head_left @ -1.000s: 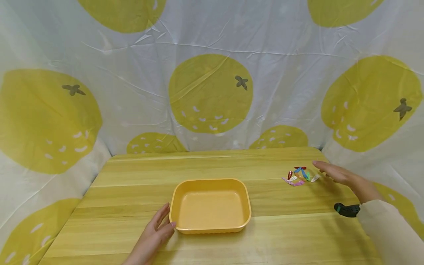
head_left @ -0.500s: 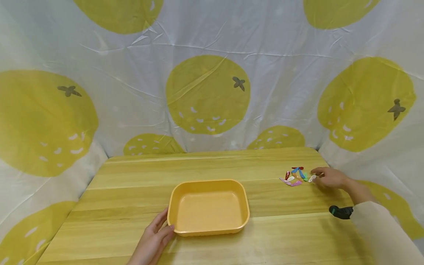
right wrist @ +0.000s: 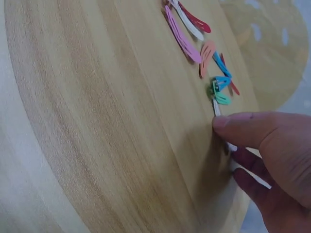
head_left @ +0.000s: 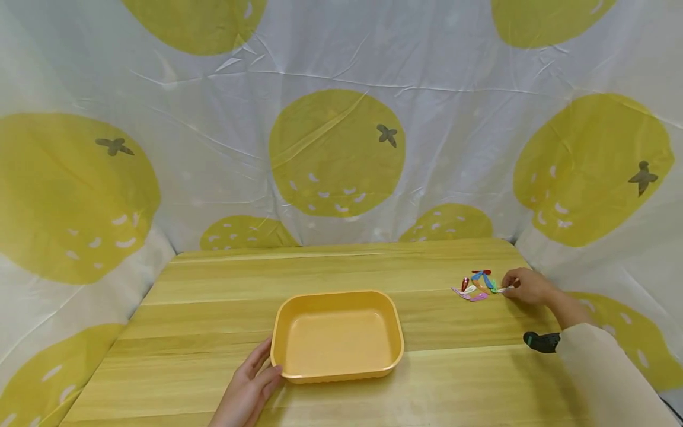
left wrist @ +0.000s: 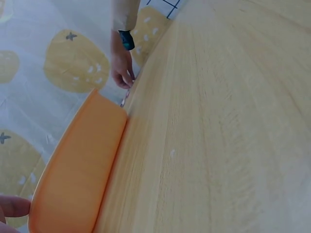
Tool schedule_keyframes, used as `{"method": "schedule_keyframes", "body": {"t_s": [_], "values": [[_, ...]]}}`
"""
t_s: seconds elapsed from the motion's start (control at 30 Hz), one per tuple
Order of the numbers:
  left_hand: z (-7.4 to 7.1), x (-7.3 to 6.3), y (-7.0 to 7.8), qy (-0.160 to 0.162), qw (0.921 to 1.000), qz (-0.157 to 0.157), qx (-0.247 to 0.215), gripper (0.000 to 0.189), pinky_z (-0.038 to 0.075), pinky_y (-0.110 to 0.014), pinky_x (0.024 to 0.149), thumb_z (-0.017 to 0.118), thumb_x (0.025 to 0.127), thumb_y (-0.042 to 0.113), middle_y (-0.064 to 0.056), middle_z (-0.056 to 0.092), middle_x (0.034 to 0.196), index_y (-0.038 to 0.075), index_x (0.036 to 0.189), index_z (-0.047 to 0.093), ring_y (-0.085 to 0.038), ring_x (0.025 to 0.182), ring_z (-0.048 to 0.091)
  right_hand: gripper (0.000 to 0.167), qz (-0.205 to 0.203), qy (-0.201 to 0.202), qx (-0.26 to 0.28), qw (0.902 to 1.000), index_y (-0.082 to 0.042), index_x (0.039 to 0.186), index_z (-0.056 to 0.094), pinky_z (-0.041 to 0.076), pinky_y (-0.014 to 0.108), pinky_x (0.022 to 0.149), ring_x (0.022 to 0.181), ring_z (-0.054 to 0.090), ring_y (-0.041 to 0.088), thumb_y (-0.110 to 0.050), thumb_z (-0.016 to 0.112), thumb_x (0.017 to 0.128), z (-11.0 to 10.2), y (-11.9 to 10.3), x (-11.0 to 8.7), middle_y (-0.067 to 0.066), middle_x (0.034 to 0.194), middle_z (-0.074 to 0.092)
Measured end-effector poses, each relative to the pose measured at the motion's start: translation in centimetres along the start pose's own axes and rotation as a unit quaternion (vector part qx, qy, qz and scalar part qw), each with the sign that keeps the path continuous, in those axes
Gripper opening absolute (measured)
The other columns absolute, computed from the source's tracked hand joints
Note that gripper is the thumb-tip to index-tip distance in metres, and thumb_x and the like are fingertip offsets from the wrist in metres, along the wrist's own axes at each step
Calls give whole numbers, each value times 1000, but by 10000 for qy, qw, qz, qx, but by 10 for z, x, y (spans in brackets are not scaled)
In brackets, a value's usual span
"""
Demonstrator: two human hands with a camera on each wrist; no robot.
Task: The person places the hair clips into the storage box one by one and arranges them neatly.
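Note:
At the right of the table, my right hand (head_left: 528, 287) pinches a white snap hair clip (right wrist: 216, 108) between thumb and fingers, close over the wood. Its upper end meets a green hair clip (right wrist: 222, 99). Beyond lie blue (right wrist: 221, 62), orange (right wrist: 207, 54), pink (right wrist: 183, 36) and red (right wrist: 198, 19) hair clips in a loose cluster, plus another white one (right wrist: 188, 22). My left hand (head_left: 242, 388) rests against the near left corner of a yellow-orange plastic tray (head_left: 341, 341), thumb at the rim, fingers along the outer left side. Nothing lies inside the tray.
The tray and clips share a light wooden table (head_left: 224, 308). A white curtain (head_left: 448, 148) printed with yellow fruit surrounds the back and sides. A black device (head_left: 541, 342) shows at my right wrist, by the beige sleeve (head_left: 597, 362).
My right hand has come down and left onto the white hair clip at the cluster's right edge and now pinches it. The left hand stays at the tray's corner.

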State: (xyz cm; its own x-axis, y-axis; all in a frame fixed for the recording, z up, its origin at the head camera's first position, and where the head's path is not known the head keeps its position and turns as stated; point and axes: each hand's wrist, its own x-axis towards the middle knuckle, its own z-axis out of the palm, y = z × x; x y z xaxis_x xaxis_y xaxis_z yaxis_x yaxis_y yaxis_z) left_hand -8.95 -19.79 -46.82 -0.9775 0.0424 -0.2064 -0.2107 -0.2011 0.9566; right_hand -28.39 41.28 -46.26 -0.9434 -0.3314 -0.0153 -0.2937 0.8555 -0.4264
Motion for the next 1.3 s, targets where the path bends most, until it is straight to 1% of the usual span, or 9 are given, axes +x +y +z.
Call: {"method": "schedule_keyframes", "body": {"t_s": [0.13,0.37,0.53,0.7,0.8,0.9,1.07,1.17,1.3], "values": [[-1,0,0,41,10000,-4,32,69,52,-35,102,53,100,-7,-34,15,163,-10,159,18,-40,135,45,11,-56,-120,23,9999,-3,85,66,46,34,64,71,53,16,-1,75,90,-1,-2,2,-1,80,62],[0,0,0,72,10000,-5,35,68,52,-35,103,54,100,-7,-34,16,163,-10,159,20,-38,134,46,6,122,-745,613,9953,0,93,64,43,28,54,63,53,18,6,63,92,-4,-7,4,0,70,59],[1,-1,0,119,9999,24,53,67,52,-34,101,55,100,-7,-34,20,162,-10,158,22,-37,132,48,11,76,-1015,736,9921,0,96,61,42,27,53,60,51,16,9,57,91,-6,-5,3,1,70,58],[2,-2,0,103,9999,45,88,67,52,-34,102,55,100,-6,-34,20,161,-11,158,21,-38,133,47,11,89,-1198,836,9892,3,102,59,42,27,54,62,50,17,10,55,94,-14,-9,4,3,73,58],[2,-2,1,100,9999,2,102,68,51,-33,103,55,101,-4,-32,19,162,-9,159,21,-38,135,45,15,-101,-1150,627,9913,6,111,62,45,29,58,68,54,17,8,54,98,-22,-18,7,6,83,64],[3,-2,1,120,9999,-12,116,68,51,-33,103,55,101,-3,-31,19,162,-8,159,21,-38,136,44,20,-312,-1152,421,9920,7,117,65,45,31,60,66,53,14,5,54,101,-30,-31,13,5,82,64],[4,-3,0,136,9998,50,110,67,49,-34,105,53,102,-3,-33,18,162,-10,159,19,-40,138,41,19,-503,-1254,616,9889,6,113,68,40,27,53,54,42,11,5,54,100,-36,-56,23,0,64,52],[5,-3,-1,165,9998,89,61,66,48,-34,106,51,102,-5,-33,18,162,-10,159,18,-40,140,38,16,-612,-1279,759,9870,4,109,68,42,26,52,55,46,11,5,55,99,-37,-71,30,0,64,56],[8,-4,-3,253,9995,181,24,65,48,-35,106,50,102,-8,-33,20,161,-12,158,18,-42,140,37,12,-759,-1267,714,9865,-1,102,67,45,27,54,58,52,14,4,56,99,-38,-89,39,2,70,63]]}}
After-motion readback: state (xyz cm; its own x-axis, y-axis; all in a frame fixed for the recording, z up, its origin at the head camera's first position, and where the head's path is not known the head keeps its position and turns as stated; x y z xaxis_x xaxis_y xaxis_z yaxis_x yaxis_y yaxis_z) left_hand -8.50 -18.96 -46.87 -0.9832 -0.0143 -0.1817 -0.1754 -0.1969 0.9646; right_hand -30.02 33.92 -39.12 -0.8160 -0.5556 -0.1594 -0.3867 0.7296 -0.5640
